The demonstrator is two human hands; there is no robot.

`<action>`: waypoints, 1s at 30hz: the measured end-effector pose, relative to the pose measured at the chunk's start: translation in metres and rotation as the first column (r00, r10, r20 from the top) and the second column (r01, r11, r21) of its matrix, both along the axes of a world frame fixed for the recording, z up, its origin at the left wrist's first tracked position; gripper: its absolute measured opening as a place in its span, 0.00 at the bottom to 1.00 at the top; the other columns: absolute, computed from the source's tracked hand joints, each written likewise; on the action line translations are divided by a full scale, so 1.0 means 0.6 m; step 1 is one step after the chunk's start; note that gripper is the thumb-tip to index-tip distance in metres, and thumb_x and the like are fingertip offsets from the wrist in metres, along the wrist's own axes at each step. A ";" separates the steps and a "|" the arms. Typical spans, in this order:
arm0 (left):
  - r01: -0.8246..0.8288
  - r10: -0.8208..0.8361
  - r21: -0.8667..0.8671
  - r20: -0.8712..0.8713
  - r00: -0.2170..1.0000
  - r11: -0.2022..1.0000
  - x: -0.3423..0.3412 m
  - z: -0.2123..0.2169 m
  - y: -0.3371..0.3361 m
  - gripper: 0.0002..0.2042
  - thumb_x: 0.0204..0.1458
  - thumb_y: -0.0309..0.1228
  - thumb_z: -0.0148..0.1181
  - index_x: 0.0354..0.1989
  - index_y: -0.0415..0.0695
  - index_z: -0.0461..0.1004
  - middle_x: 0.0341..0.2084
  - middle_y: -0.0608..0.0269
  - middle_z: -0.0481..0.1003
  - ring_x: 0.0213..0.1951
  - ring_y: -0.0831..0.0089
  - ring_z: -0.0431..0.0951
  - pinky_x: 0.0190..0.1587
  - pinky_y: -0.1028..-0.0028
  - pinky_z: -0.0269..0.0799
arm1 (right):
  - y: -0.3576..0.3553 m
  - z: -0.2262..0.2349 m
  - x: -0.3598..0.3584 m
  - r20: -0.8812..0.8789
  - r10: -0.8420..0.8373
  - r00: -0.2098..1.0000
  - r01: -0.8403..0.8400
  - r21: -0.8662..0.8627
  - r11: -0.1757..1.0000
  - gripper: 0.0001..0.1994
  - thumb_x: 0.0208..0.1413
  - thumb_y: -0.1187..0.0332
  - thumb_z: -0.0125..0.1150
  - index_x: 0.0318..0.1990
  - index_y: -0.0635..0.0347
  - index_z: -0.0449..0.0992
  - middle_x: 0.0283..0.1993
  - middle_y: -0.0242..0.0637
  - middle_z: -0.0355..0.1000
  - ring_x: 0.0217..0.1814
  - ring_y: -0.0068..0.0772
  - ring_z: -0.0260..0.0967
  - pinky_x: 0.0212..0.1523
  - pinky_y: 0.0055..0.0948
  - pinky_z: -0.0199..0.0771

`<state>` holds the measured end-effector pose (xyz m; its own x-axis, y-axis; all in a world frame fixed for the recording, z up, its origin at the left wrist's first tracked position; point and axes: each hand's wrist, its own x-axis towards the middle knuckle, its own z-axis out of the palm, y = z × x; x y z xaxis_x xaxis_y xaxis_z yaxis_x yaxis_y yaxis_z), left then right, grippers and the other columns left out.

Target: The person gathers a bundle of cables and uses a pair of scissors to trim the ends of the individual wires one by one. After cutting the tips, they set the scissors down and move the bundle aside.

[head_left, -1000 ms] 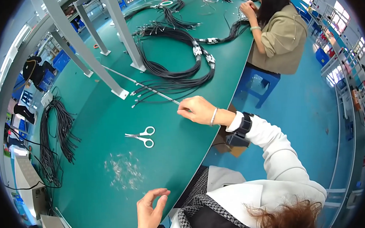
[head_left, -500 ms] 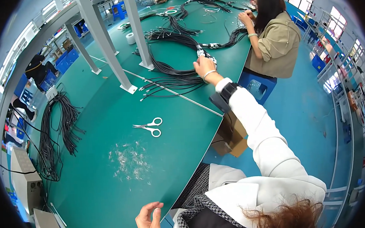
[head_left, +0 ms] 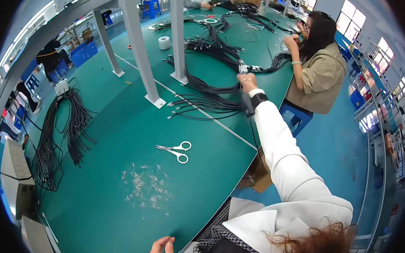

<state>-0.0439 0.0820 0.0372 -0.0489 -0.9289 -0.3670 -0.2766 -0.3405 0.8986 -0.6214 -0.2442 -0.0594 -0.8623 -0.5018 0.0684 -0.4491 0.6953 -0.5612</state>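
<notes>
My right hand reaches across the green table to a bundle of black cables. Its fingers are closed at the end of the bundle, by the white connectors; the fingertips are partly hidden. At the table's front edge is my left hand, its fingers loosely bent, the thumb apart, holding nothing. White-handled scissors lie with blades apart in the middle of the table. Just nearer to me, small pale clippings are scattered.
Metal posts rise from the table beyond the scissors. Another black cable bundle hangs at the left beside a grey box. A white roll stands behind the posts. A co-worker sits at the right edge, hands at more cables.
The view has shifted, so the table's things appear farther right and lower. My right hand stays at the cable bundle's connector end. My left hand is slightly lower in the picture.
</notes>
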 end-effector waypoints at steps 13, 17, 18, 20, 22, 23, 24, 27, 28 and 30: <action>0.016 -0.017 -0.032 -0.036 0.999 0.999 -0.067 0.019 -0.014 0.10 0.58 0.26 0.53 0.44 0.31 0.73 0.38 0.55 0.77 0.40 0.73 0.76 0.45 0.76 0.69 | 0.028 0.258 0.062 0.239 0.798 0.554 -0.040 -0.949 0.312 0.11 0.51 0.78 0.58 0.33 0.59 0.60 0.21 0.34 0.62 0.13 0.18 0.51 0.11 0.21 0.48; 0.104 -0.103 -0.030 0.020 0.994 0.994 -0.067 0.030 -0.023 0.11 0.58 0.26 0.53 0.44 0.32 0.72 0.38 0.56 0.77 0.41 0.73 0.76 0.45 0.77 0.69 | 0.113 0.313 0.021 0.133 0.838 0.529 -0.086 -0.974 0.209 0.10 0.52 0.77 0.58 0.33 0.58 0.60 0.20 0.31 0.60 0.12 0.17 0.50 0.11 0.19 0.47; 0.143 -0.141 -0.031 0.052 0.989 0.989 -0.071 0.035 -0.027 0.11 0.58 0.26 0.54 0.45 0.32 0.72 0.39 0.57 0.77 0.42 0.74 0.75 0.45 0.77 0.69 | 0.135 0.328 0.021 0.135 0.831 0.539 -0.080 -0.974 0.210 0.10 0.52 0.77 0.58 0.33 0.58 0.60 0.20 0.31 0.60 0.12 0.17 0.50 0.11 0.19 0.47; 0.191 -0.185 -0.086 0.075 0.980 0.978 -0.084 0.048 -0.034 0.11 0.57 0.27 0.54 0.44 0.33 0.73 0.37 0.55 0.78 0.39 0.71 0.76 0.43 0.76 0.70 | 0.193 0.368 0.020 0.050 0.841 0.539 -0.138 -0.979 0.147 0.10 0.53 0.77 0.57 0.34 0.58 0.60 0.20 0.30 0.59 0.12 0.16 0.50 0.10 0.19 0.46; 0.274 -0.254 -0.204 0.118 0.960 0.940 -0.095 0.059 -0.049 0.10 0.57 0.28 0.54 0.43 0.34 0.73 0.33 0.51 0.78 0.34 0.65 0.78 0.39 0.73 0.72 | 0.255 0.398 0.029 -0.008 0.817 0.576 -0.159 -0.982 0.102 0.10 0.54 0.77 0.57 0.35 0.58 0.60 0.20 0.29 0.59 0.11 0.16 0.50 0.10 0.19 0.46; 0.310 -0.288 -0.220 0.126 0.949 0.925 -0.099 0.060 -0.058 0.10 0.57 0.28 0.54 0.43 0.34 0.73 0.33 0.51 0.78 0.34 0.65 0.78 0.39 0.73 0.72 | 0.271 0.405 0.055 -0.064 0.790 0.610 -0.200 -0.977 0.075 0.11 0.54 0.76 0.58 0.36 0.58 0.59 0.20 0.29 0.59 0.11 0.16 0.50 0.10 0.19 0.46; 0.285 -0.284 -0.270 0.045 0.958 0.920 -0.102 0.060 -0.067 0.10 0.58 0.27 0.52 0.44 0.34 0.71 0.33 0.52 0.78 0.35 0.67 0.78 0.40 0.74 0.72 | 0.287 0.412 0.083 -0.122 0.759 0.640 -0.242 -0.969 0.049 0.12 0.54 0.74 0.59 0.36 0.58 0.59 0.20 0.28 0.60 0.11 0.16 0.50 0.10 0.18 0.47; 0.212 -0.277 -0.346 -0.152 0.949 0.914 -0.103 0.064 -0.098 0.13 0.60 0.28 0.48 0.49 0.33 0.67 0.38 0.52 0.76 0.40 0.68 0.77 0.46 0.72 0.72 | 0.352 0.407 0.199 -0.128 0.704 0.699 -0.366 -0.910 0.197 0.15 0.53 0.71 0.62 0.38 0.58 0.59 0.20 0.28 0.61 0.11 0.14 0.51 0.10 0.18 0.48; 0.230 -0.301 -0.340 -0.173 0.938 0.912 -0.114 0.073 -0.126 0.15 0.61 0.31 0.48 0.52 0.33 0.66 0.41 0.50 0.76 0.43 0.64 0.78 0.49 0.68 0.72 | 0.379 0.391 0.236 -0.150 0.669 0.728 -0.425 -0.864 0.269 0.15 0.52 0.70 0.62 0.39 0.58 0.59 0.20 0.27 0.61 0.12 0.13 0.52 0.11 0.18 0.49; 0.269 -0.380 -0.389 -0.243 0.892 0.881 -0.165 0.096 -0.167 0.22 0.64 0.40 0.42 0.57 0.33 0.60 0.46 0.46 0.72 0.47 0.62 0.75 0.49 0.65 0.72 | 0.409 0.316 0.296 -0.162 0.610 0.775 -0.440 -0.832 0.338 0.15 0.53 0.69 0.62 0.41 0.58 0.60 0.21 0.26 0.62 0.14 0.14 0.54 0.13 0.18 0.52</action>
